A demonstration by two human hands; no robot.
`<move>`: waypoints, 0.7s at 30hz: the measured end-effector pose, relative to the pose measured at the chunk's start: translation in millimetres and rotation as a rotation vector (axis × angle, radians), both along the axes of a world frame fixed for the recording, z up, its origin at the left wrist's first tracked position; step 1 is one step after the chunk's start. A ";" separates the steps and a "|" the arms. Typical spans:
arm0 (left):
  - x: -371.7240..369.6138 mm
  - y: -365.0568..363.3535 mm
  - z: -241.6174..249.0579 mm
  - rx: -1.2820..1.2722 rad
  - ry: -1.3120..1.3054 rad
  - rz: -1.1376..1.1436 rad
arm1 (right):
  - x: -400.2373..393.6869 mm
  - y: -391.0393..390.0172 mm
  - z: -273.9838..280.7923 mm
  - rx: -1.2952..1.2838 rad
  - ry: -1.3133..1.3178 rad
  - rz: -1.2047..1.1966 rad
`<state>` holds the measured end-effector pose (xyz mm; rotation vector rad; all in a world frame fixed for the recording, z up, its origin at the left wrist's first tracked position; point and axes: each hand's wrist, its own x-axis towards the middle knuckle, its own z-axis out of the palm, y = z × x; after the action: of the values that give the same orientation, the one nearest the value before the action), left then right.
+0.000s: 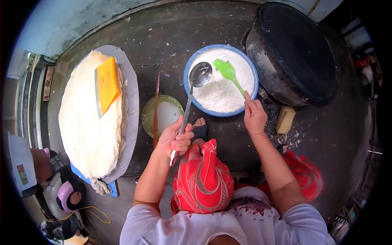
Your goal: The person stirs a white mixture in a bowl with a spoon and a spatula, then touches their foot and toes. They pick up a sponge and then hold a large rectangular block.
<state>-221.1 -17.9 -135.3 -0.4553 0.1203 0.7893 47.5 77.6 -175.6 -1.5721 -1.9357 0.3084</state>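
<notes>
My left hand (176, 137) is closed round the long metal handle of a ladle (201, 74), whose round bowl is over the left side of a blue-rimmed basin (255, 75). White batter or flour-like mixture (222, 98) fills much of that basin. In my right hand (255, 115) is a green spatula (225, 69), its head over the basin close beside the ladle's bowl. Left of my left hand stands a smaller bowl of pale liquid (165, 114), with a long thin wooden stick (156, 108) lying across it.
A tall stack of thin pale sheets (87, 134) lies on a grey board (131, 90) at left, an orange scraper (108, 85) on top. At right stands a large round pan with a dark lid (296, 49). A yellowish block (285, 120) sits among crumbs on the floor.
</notes>
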 end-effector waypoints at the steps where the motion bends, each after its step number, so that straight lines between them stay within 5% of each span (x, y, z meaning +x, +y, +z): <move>1: -0.9 -2.9 -1.6 -0.008 0.012 0.008 | 0.8 2.1 2.9 -0.001 -0.003 0.003; 7: -8.6 -24.2 -8.9 -0.012 0.043 0.035 | 12.6 0.1 -16.3 -0.200 0.379 0.091; 9: -13.2 -33.8 -9.8 -0.004 0.050 0.051 | 23.6 -0.9 -29.4 -0.802 0.437 -0.078; 21: -37.1 -119.5 -55.9 -0.090 0.569 0.119 | 11.6 -22.4 1.4 -1.059 0.745 -0.094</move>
<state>-258.2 -137.4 -191.2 -0.3138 0.6648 1.0182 59.1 55.2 -174.2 -1.7158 -1.0910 1.7970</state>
